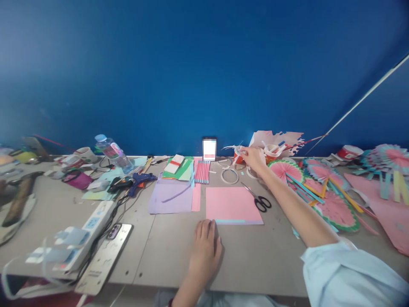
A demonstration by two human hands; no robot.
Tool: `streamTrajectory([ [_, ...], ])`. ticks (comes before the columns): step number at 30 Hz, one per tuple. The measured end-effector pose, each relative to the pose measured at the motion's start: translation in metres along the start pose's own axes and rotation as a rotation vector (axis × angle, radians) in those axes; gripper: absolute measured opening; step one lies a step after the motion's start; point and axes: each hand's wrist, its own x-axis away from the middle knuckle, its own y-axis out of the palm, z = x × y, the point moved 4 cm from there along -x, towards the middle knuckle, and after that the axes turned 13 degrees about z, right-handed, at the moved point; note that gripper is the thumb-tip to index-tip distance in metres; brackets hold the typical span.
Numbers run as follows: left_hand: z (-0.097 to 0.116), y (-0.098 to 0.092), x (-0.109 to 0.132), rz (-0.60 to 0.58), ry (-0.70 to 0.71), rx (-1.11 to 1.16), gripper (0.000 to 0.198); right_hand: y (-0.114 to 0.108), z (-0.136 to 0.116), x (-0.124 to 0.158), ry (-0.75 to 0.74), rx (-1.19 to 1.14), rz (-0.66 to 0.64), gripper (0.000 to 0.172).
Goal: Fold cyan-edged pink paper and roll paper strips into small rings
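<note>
My left hand [205, 245] lies flat on the grey table [166, 251], fingers stretched out, fingertips just short of the near edge of a pink paper sheet [231, 204]. My right hand [254, 157] reaches far across the table, fingers pinched on a white paper strip [232, 148] beside a small orange cup [238, 154]. White paper rings [229, 176] lie just in front of that hand. Black-handled scissors [260, 199] rest under my right forearm, at the pink sheet's right edge.
A lilac sheet [170, 198], striped pink paper [202, 172] and green paper [182, 168] lie mid-table. Pink paper fans [335, 209] and coloured strips fill the right. A blue glue gun [140, 179], water bottle [113, 152], power strip [92, 226] and phone [107, 256] sit left. A blue wall stands behind.
</note>
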Motion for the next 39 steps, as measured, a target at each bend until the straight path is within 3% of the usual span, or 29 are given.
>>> streamTrajectory([
  [8,-0.001,-0.001,-0.001,0.003,0.001,0.006,0.042,0.028,-0.001,-0.016,0.116,0.056,-0.085,0.022],
  [19,-0.001,0.0,0.0,0.002,0.013,0.002,0.042,0.021,0.003,-0.023,0.143,0.026,-0.058,0.027],
  [26,0.001,-0.002,-0.002,-0.008,0.005,0.004,0.043,0.021,-0.001,-0.021,0.124,0.002,-0.076,0.018],
  [31,0.001,-0.002,-0.002,-0.021,0.003,0.01,0.044,0.013,-0.001,-0.027,0.129,-0.053,0.006,0.021],
  [35,0.0,-0.002,-0.002,-0.028,-0.016,0.023,0.043,-0.005,-0.007,-0.035,0.078,-0.148,0.128,0.024],
  [39,-0.002,-0.001,-0.001,-0.011,-0.035,0.055,0.044,-0.034,-0.014,-0.036,0.034,-0.527,0.343,0.017],
])
